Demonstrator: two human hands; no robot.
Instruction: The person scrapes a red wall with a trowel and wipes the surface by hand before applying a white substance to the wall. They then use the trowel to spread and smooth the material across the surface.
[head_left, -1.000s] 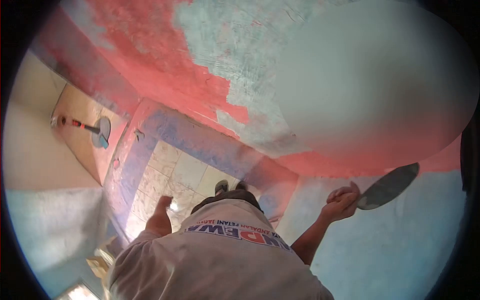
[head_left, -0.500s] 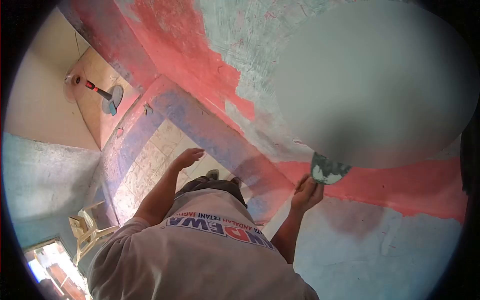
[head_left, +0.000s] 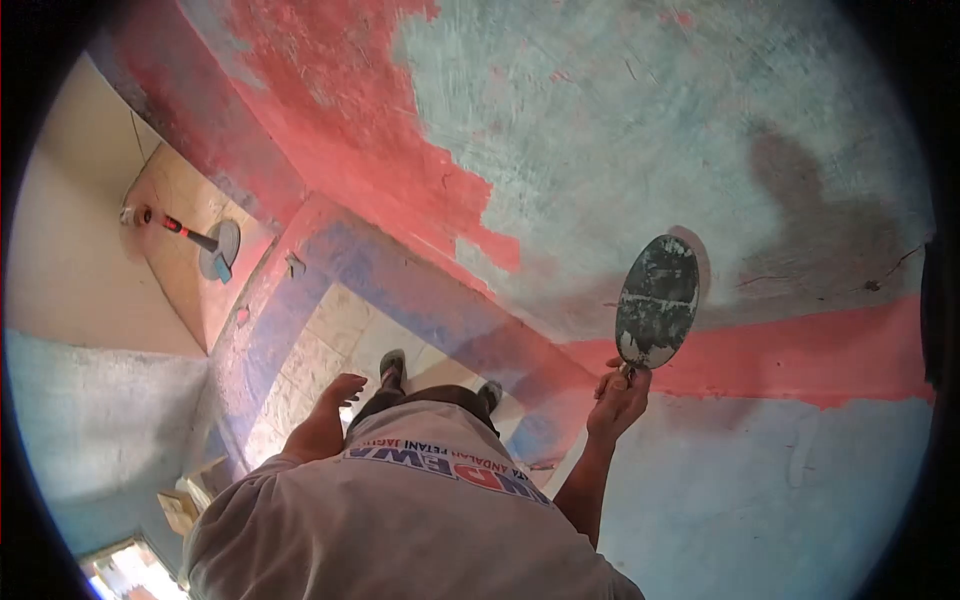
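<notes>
My right hand (head_left: 620,405) is closed round the lower end of a dark oval paddle-shaped tool (head_left: 658,300), with a bit of its short handle showing at the fingers. Its face carries whitish smears and a pale line across the middle. The tool stands upright in front of the wall (head_left: 620,130), which is grey-green with ragged red patches. My left hand (head_left: 345,390) hangs at my waist above the tiled floor, fingers stretched out and holding nothing. Below it one of my feet (head_left: 393,368) shows in a sandal.
At the left, a tool with a round grey head (head_left: 222,245) and a red and black shaft (head_left: 180,228) rests on a tan surface. Pale tiles (head_left: 330,325) with a purple border cover the floor. A wooden piece of furniture (head_left: 190,500) stands by a bright opening (head_left: 130,572) at lower left.
The tool in my right hand now shows whole, where a blurred grey oval covered most of it. My left hand has moved down and left. Both feet show more, and the view has shifted.
</notes>
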